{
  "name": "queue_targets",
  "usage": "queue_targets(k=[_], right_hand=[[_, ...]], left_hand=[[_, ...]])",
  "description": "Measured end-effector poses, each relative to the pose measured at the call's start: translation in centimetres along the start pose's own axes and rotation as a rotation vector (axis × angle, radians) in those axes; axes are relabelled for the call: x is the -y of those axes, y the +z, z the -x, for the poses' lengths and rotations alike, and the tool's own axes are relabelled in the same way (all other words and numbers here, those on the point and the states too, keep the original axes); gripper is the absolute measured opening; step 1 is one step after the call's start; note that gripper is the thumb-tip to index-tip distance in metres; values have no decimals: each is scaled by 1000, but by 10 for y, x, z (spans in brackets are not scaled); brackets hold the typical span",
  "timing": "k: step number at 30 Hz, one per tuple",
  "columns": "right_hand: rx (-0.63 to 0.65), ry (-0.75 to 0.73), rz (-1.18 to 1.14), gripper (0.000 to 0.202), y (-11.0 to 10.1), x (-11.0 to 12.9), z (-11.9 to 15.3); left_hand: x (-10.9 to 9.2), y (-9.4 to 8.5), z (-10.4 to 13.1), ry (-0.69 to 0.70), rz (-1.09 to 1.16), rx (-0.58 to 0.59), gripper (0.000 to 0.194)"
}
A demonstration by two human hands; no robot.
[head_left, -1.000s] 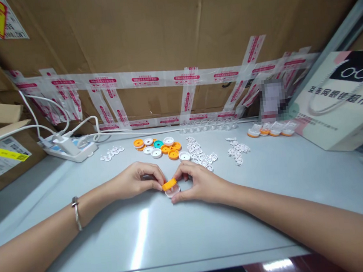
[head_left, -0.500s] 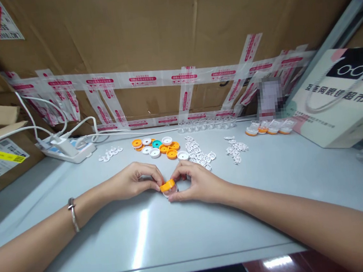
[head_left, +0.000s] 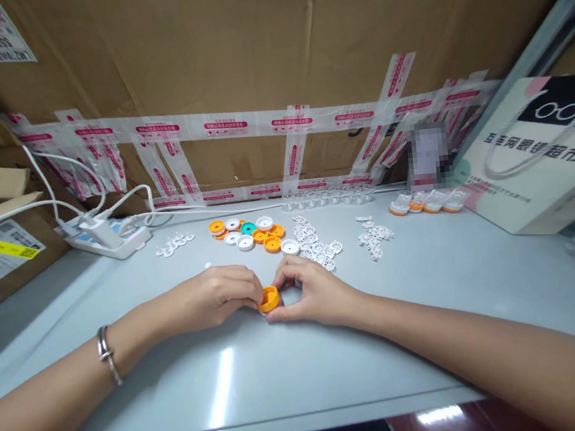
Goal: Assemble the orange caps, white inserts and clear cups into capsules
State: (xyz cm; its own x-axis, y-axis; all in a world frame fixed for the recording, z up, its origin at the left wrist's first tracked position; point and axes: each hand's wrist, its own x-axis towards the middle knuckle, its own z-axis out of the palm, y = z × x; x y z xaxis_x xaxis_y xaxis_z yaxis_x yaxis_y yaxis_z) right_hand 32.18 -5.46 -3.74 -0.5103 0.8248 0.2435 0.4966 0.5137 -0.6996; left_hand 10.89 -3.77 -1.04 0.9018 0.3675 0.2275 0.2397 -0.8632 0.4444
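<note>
Between my hands is an orange round cap [head_left: 270, 300], its hollow side facing up and towards me. A clear rim seems to show just under it, mostly hidden. My left hand [head_left: 228, 292] pinches the cap's left edge, with the fingertips partly inside it. Around the cap's right side curve the thumb and forefinger of my right hand [head_left: 312, 291], gripping it. Beyond the hands lies a group of orange, white and teal caps [head_left: 272, 244]. White openwork discs [head_left: 315, 243] are heaped to their right.
A row of clear cups [head_left: 326, 198] stands along the cardboard box [head_left: 241, 159] at the back. Orange-based clear pieces [head_left: 426, 203] sit by a paper bag [head_left: 531, 158]. More white parts [head_left: 375, 237] lie mid-right; small white pieces [head_left: 174, 243] lie near a power strip [head_left: 117, 244].
The orange cap has gone from tilted above a clear cup to lying over it, hollow side showing. My left hand has shifted slightly, uncovering a small white piece behind it.
</note>
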Motion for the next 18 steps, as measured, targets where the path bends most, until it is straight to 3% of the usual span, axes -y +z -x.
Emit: queue_targets(k=[11, 18], right_hand=[[52, -6, 7, 39, -2, 0, -1], [118, -24, 0, 25, -8, 5, -2]], left_hand=[[-4, 3, 1, 49, -246, 74, 26], [-9, 2, 1, 82, -327, 85, 32]])
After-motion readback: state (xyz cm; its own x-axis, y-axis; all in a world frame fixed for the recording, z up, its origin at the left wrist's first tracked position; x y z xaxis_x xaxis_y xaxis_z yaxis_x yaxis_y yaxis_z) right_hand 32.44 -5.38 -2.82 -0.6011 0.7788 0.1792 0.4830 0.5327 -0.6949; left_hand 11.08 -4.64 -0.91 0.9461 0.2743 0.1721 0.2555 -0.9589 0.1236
